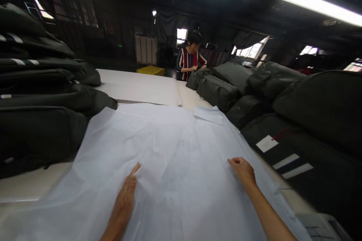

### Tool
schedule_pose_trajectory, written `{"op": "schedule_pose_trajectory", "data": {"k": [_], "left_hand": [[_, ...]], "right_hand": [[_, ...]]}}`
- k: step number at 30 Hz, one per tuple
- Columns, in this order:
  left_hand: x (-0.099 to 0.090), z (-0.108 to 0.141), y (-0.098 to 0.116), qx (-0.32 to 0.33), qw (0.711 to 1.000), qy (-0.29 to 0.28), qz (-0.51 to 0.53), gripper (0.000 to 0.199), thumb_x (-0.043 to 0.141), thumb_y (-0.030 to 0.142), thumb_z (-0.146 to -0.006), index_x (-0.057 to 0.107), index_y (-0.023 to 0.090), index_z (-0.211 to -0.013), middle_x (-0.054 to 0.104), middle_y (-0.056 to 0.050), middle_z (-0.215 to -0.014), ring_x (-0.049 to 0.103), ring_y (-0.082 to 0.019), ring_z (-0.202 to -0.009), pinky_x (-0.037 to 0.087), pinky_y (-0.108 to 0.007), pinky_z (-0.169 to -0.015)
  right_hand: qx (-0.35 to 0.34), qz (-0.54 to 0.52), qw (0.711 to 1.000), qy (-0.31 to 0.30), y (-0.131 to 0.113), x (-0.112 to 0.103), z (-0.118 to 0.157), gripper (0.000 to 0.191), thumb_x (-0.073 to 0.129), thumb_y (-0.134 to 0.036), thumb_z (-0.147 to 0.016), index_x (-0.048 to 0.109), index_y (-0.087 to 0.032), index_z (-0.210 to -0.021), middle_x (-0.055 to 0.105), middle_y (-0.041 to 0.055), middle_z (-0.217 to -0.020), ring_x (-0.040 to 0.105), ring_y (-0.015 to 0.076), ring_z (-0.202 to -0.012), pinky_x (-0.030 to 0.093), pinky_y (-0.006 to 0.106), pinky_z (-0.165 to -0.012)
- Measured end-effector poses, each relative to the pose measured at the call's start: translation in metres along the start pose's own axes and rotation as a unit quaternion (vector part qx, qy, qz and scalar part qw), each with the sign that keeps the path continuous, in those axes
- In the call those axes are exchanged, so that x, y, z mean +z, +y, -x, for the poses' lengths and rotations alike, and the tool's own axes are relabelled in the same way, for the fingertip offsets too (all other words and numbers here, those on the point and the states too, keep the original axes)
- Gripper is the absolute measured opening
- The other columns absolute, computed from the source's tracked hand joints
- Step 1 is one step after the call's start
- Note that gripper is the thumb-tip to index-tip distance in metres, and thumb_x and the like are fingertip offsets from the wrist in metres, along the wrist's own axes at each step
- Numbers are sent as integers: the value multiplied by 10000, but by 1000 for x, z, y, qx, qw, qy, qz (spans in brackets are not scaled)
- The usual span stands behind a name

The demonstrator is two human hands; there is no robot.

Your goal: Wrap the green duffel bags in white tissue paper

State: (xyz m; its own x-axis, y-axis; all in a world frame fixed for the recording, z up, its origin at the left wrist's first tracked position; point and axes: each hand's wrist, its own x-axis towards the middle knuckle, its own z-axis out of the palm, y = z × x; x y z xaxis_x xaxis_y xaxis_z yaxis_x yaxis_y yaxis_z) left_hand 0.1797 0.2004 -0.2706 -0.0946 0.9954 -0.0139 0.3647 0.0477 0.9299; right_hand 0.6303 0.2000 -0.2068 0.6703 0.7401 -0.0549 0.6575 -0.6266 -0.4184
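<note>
A large white, thin, see-through sheet (181, 165), creased in places, lies spread over the table in front of me. My left hand (127, 192) is low over its left part, seen edge-on, with straight fingers and one finger pointing forward; creases in the sheet run near the fingertips. On the right half, my right hand (243, 169) has thumb and fingers drawn together in a pinch at the sheet. Whether a bit of the sheet is between them I cannot tell. A smaller folded white piece (209, 115) lies at the sheet's far right corner.
Dark bags are piled along the left (39, 128) and the right (296, 139), one with a white tag (267, 144). Beyond the sheet lies a stack of white boards (138, 84). A co-worker (190, 58) handles a bag at the far end, near a yellow crate (150, 70).
</note>
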Motion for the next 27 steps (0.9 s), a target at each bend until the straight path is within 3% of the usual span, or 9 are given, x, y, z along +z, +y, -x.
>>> {"op": "schedule_pose_trajectory", "data": {"k": [4,6,8,10,12,14,17,22,27], "left_hand": [[4,-4,-1,42,991,-12,-129,668,256,561,-954,401,137,-1450,441,-120,-1486,328,-282,-1418,180,-544,-1200],[7,0,13,126,969,33,-211,684,360,527,-926,369,96,-1457,437,-179,-1476,341,-337,-1404,214,-605,-1167],[15,12,38,257,927,57,-268,662,438,436,-926,290,139,-1499,394,-160,-1509,292,-331,-1428,220,-599,-1164],[31,28,66,377,874,-13,-307,680,484,321,-929,190,241,-1537,320,-85,-1560,233,-282,-1457,196,-541,-1190],[54,42,87,424,825,-153,-341,779,562,286,-898,128,305,-1545,249,-39,-1586,215,-274,-1462,188,-530,-1197],[76,50,93,407,790,-276,-366,863,650,338,-853,131,313,-1542,204,-43,-1591,204,-302,-1462,172,-579,-1189],[94,46,79,346,774,-362,-388,902,712,413,-805,194,280,-1532,210,-81,-1580,197,-327,-1458,132,-627,-1177],[83,34,55,316,789,-357,-387,846,661,477,-841,198,292,-1525,210,-92,-1580,188,-315,-1460,98,-602,-1186],[71,26,60,284,795,-357,-401,824,655,486,-841,234,283,-1520,195,-99,-1585,173,-329,-1463,109,-616,-1175]], "right_hand": [[20,25,997,-73,15,3,4,297,693,-492,-709,604,-217,-775,679,25,-734,644,204,-690,443,292,-600],[23,29,995,-90,7,11,7,293,743,-441,-665,580,-223,-773,669,22,-756,640,203,-706,429,288,-599],[29,24,994,-100,-3,18,10,286,775,-361,-613,572,-224,-760,657,21,-759,635,211,-711,423,293,-598],[31,0,993,-110,-9,21,12,265,774,-310,-586,572,-221,-732,639,7,-720,625,206,-690,419,288,-589],[26,-43,991,-120,-10,20,14,231,756,-306,-591,566,-218,-687,606,-16,-643,603,183,-636,409,268,-560],[19,-93,987,-129,-7,16,18,222,731,-338,-618,546,-216,-640,553,-38,-560,564,158,-565,389,248,-516],[10,-162,978,-134,1,8,24,238,669,-389,-674,509,-219,-626,481,-61,-496,490,130,-481,352,233,-456],[2,-236,965,-118,16,0,30,282,607,-471,-700,475,-225,-654,474,-63,-525,456,115,-481,353,225,-451],[28,-209,977,-17,30,-2,21,317,513,-555,-733,486,-241,-702,551,-21,-576,516,160,-518,413,275,-515]]}}
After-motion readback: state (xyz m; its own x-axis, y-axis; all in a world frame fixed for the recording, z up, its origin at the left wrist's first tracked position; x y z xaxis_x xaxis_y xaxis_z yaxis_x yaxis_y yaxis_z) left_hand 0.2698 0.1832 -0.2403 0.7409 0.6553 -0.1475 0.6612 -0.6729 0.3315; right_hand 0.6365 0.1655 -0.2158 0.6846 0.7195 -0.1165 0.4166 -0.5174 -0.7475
